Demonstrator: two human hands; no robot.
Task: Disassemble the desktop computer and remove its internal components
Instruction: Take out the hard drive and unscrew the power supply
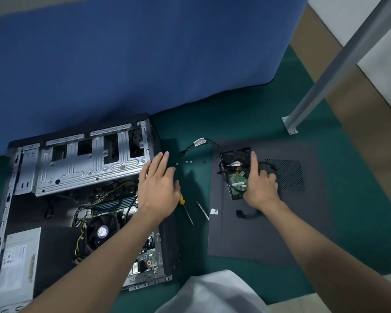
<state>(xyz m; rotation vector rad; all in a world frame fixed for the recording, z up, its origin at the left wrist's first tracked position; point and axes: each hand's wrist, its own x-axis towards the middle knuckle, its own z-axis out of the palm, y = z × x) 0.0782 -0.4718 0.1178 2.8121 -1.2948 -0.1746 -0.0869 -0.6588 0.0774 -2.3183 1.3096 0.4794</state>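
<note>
The open desktop case lies on its side at the left, showing its metal drive cage, a cooling fan, the motherboard and the power supply. My left hand hovers flat and open above the case's right edge. A hard drive with a green circuit board facing up rests on the removed black side panel at the right. My right hand lies on the drive's right side, index finger stretched along its edge, the other fingers curled around it.
A yellow-handled screwdriver and a thin metal tool lie on the green mat between case and panel. A black cable and small screws sit beyond them. A blue partition stands behind; a grey metal leg rises at right.
</note>
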